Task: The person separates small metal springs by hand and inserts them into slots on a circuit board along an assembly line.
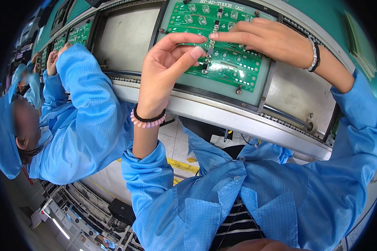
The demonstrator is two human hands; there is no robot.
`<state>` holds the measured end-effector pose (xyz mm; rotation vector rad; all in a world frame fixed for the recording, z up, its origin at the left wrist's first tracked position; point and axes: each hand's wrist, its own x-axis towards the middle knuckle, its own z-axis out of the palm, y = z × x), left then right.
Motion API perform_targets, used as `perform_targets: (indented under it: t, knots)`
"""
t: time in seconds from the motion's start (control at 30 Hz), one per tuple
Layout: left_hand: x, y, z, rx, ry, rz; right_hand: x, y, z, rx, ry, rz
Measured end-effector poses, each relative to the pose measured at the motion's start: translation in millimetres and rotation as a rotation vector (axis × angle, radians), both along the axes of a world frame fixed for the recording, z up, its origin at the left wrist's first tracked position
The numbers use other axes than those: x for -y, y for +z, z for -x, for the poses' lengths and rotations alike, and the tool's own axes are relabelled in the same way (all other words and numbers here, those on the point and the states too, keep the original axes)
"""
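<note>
A green circuit board (180, 23) lies in a dark-edged frame on the line in front of me. A row of small black and metallic parts (210, 52) runs down its middle, with round clear parts (202, 20) nearby. My left hand (171, 60) is over the board's left half, its thumb and fingers curled into a pinch; whatever they hold is too small or hidden to name. From the right reaches my right hand (259, 37), fingers stretched across the board. One fingertip touches or hovers at the middle row, close to my left fingertips.
A metal rail (230, 111) with a chain edge borders the line on my side. Bare metal plates flank the board, with a roller (310, 125) at right. On my left, a co-worker in a blue smock (83, 113) works at other green boards (77, 33).
</note>
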<state>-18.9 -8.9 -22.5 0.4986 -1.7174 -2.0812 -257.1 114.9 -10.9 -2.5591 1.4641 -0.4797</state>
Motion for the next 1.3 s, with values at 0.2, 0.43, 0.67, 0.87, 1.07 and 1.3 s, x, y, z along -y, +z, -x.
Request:
perform_targets:
  t: [0.2,0.43,0.67,0.87,1.07,1.3]
  knots:
    - [-1,0,2,-0.027,-0.005,0.004,-2,0,0,-0.006,-0.027,0.006]
    - [-2,-2,1,-0.013,0.001,0.001,-4,-2,4,-0.071,0.103,0.078]
    - [-2,-1,2,-0.016,-0.002,0.01,-6,-2,4,-0.081,0.08,0.052]
    - [-5,-1,5,-0.033,-0.015,0.011,-7,2,7,-0.009,0.047,-0.006]
    - [-8,-1,7,-0.061,-0.021,-0.014,-12,4,8,-0.01,0.033,-0.017]
    - [-11,0,11,-0.034,-0.026,-0.001,-18,5,27,0.052,-0.043,0.029]
